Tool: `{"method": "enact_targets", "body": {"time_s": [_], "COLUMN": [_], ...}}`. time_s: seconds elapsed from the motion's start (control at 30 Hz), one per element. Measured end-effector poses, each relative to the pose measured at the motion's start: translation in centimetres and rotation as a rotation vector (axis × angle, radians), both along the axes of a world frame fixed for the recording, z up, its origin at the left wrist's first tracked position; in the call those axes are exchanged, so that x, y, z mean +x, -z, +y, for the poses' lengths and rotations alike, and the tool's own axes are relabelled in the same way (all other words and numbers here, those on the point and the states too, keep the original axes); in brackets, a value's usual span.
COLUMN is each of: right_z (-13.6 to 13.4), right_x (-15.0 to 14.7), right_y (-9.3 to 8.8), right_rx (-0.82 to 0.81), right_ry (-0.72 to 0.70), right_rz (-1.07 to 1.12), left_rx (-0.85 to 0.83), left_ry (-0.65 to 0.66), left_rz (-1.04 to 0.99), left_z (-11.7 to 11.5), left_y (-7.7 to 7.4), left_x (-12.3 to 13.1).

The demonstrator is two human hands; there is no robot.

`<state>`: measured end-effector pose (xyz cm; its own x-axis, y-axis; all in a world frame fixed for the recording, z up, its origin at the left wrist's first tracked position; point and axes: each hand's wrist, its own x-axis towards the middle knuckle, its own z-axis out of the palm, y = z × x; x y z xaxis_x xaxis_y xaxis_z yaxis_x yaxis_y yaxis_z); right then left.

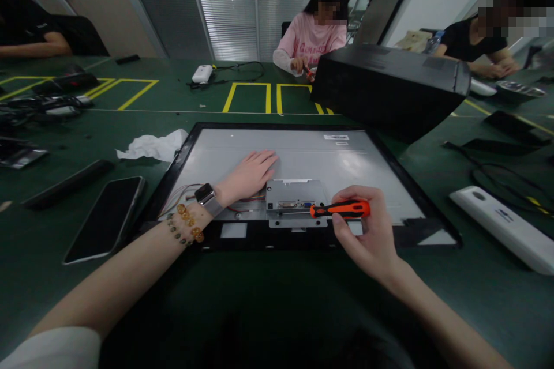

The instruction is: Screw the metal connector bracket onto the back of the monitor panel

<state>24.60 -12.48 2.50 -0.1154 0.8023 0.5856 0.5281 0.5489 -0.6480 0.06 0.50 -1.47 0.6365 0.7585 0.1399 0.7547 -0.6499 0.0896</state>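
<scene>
Flat on the green table lies a monitor panel (298, 155), its metal back facing up inside a black frame. A metal box with video ports (296, 193) sits at its near middle, with thin wires running out to the left. My left hand (251, 176) rests on the panel, fingers stretched out, just left of the box. In my right hand (367, 230) is an orange and black screwdriver (341, 209), gripped by the handle and held nearly level. Its shaft points left across the front of the port box; I cannot tell whether the tip touches anything.
Left of the panel lie a smartphone (106, 219), a black bar (69, 183) and a crumpled tissue (153, 145). A large black casing (389, 86) stands behind at right. A white device (504, 228) lies far right. Several people sit around the table (259, 300).
</scene>
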Motion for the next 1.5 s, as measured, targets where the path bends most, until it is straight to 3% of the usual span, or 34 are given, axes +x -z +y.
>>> {"method": "enact_targets", "body": {"time_s": [0.2, 0.3, 0.47, 0.87, 1.07, 1.5], "right_z": [0.1, 0.2, 0.5, 2.4, 1.9, 0.8], "right_x": [-0.1, -0.1, 0.3, 2.4, 2.2, 1.5], "right_y": [-0.8, -0.6, -0.8, -1.6, -2.0, -1.9], "right_rx": [0.076, 0.038, -0.094, -0.108, -0.016, -0.001], "right_ry": [0.070, 0.089, 0.000, 0.027, 0.178, 0.102], "right_rz": [-0.088, -0.059, 0.212, 0.728, 0.552, 0.349], "left_rx": [0.002, 0.003, 0.005, 0.002, -0.001, -0.013], "left_ry": [-0.002, 0.000, 0.003, -0.007, -0.002, -0.010], "left_rz": [-0.004, -0.005, 0.002, 0.021, 0.033, 0.037], "left_z": [0.1, 0.1, 0.1, -0.3, -0.2, -0.4], "left_y": [0.2, 0.3, 0.1, -0.4, -0.4, -0.7], "left_x": [0.0, -0.1, -0.1, 0.1, 0.2, 0.2]}}
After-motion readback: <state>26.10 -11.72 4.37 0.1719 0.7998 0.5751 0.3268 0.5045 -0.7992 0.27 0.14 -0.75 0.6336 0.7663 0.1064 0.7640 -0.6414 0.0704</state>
